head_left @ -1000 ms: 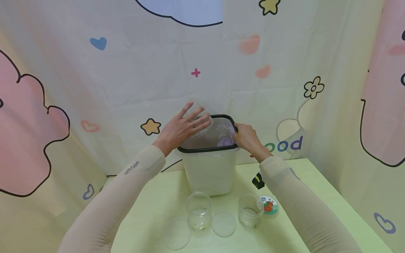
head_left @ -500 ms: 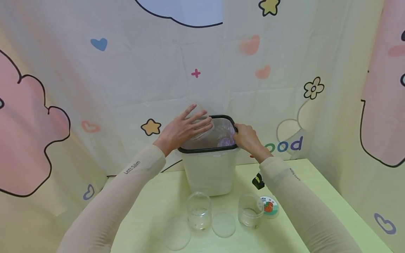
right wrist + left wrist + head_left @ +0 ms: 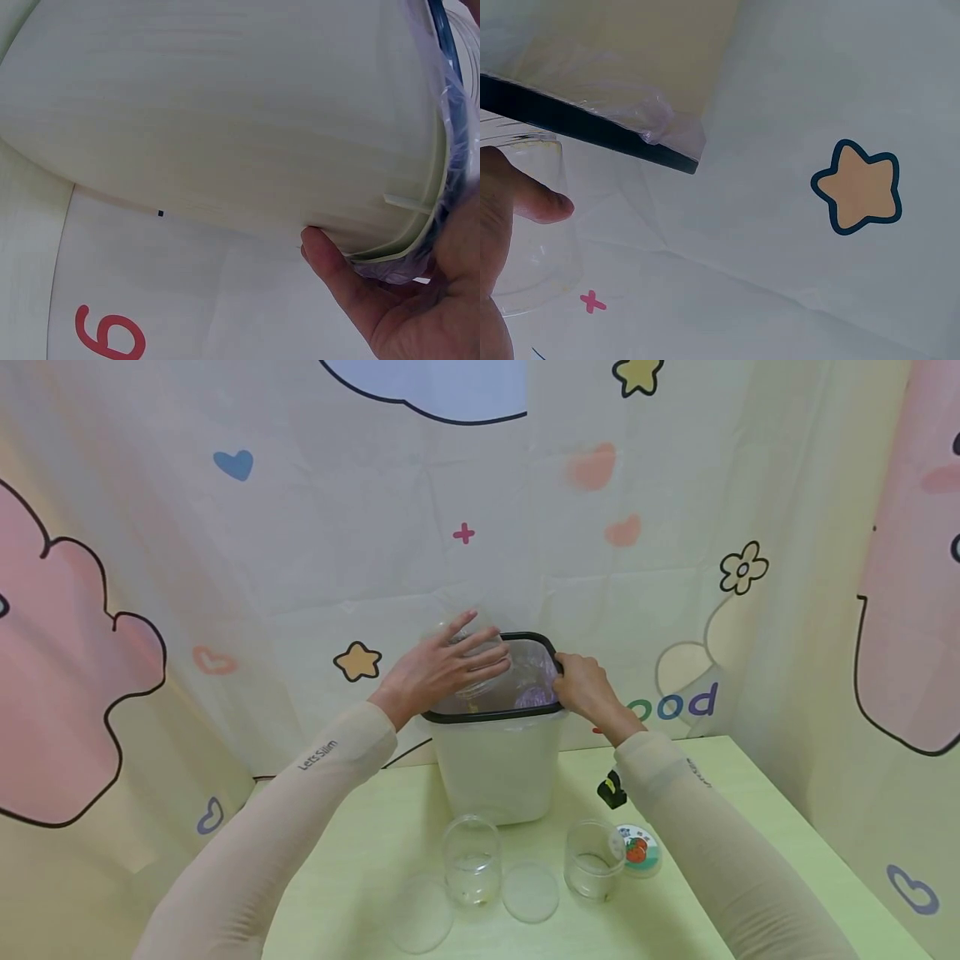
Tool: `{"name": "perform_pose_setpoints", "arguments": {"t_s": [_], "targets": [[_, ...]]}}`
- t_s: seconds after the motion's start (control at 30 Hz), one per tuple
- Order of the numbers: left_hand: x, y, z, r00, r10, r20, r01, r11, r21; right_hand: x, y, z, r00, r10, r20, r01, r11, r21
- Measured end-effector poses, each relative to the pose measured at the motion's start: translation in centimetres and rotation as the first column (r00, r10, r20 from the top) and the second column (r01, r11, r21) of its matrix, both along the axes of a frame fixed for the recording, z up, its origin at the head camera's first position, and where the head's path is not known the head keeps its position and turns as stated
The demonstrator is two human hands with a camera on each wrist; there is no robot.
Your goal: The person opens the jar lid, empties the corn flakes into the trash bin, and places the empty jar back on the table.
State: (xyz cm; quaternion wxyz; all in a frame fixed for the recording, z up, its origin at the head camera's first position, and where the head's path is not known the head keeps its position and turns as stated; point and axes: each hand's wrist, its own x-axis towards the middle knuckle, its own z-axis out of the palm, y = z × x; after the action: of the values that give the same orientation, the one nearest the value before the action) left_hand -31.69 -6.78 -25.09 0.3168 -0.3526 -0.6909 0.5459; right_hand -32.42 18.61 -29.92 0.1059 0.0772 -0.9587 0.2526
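Note:
In the head view my left hand (image 3: 450, 667) holds a clear jar over the mouth of a white trash can (image 3: 498, 772). The jar (image 3: 544, 259) is tipped with its ridged neck toward the can's black rim (image 3: 592, 127), as the left wrist view shows. Most of its body hides behind my fingers in the head view. On the can's right side my right hand (image 3: 588, 687) grips the rim, with the thumb (image 3: 330, 259) against the outer wall. A thin clear bag (image 3: 536, 672) lines the can, and something purplish shows inside it.
Two clear jars, one left (image 3: 472, 864) and one right (image 3: 594, 860), stand before the can. Two translucent discs (image 3: 531, 892) lie near them. A round lid with a tomato picture (image 3: 641, 852) is beside the right jar. A small black object (image 3: 612, 789) sits near my right sleeve.
My left hand has shifted slightly right and down with the jar, which now hangs further over the can. The right hand keeps its grip on the rim in place.

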Motion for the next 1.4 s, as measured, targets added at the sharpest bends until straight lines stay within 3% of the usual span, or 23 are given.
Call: {"name": "perform_pose_setpoints", "arguments": {"t_s": [0.3, 0.57, 0.87, 1.2, 1.4], "targets": [[0.1, 0.0, 0.3, 1.000, -0.011, 0.008, 0.011, 1.000, 0.000, 0.0, 0.0, 0.0, 1.000, -0.002, -0.007, 0.002, 1.000, 0.000], [0.3, -0.5, 1.6, 1.000, -0.001, 0.014, 0.001, 0.998, 0.068, 0.1, 0.0, 0.1, 1.000, 0.001, -0.001, -0.001, 1.000, -0.004], [0.4, -0.4, 0.2, 0.999, -0.012, 0.032, 0.013, 0.999, -0.030, 0.1, 0.1, 0.0, 1.000, 0.006, -0.002, -0.006, 1.000, -0.007], [0.5, -0.2, 0.8, 1.000, -0.030, -0.002, 0.030, 0.997, -0.078, 0.1, 0.1, 0.1, 1.000, 0.008, -0.009, -0.008, 1.000, -0.008], [0.5, -0.3, 1.4, 1.000, 0.003, -0.027, -0.005, 0.998, -0.065, 0.0, 0.1, 0.0, 1.000, 0.014, -0.009, -0.014, 1.000, -0.002]]}}
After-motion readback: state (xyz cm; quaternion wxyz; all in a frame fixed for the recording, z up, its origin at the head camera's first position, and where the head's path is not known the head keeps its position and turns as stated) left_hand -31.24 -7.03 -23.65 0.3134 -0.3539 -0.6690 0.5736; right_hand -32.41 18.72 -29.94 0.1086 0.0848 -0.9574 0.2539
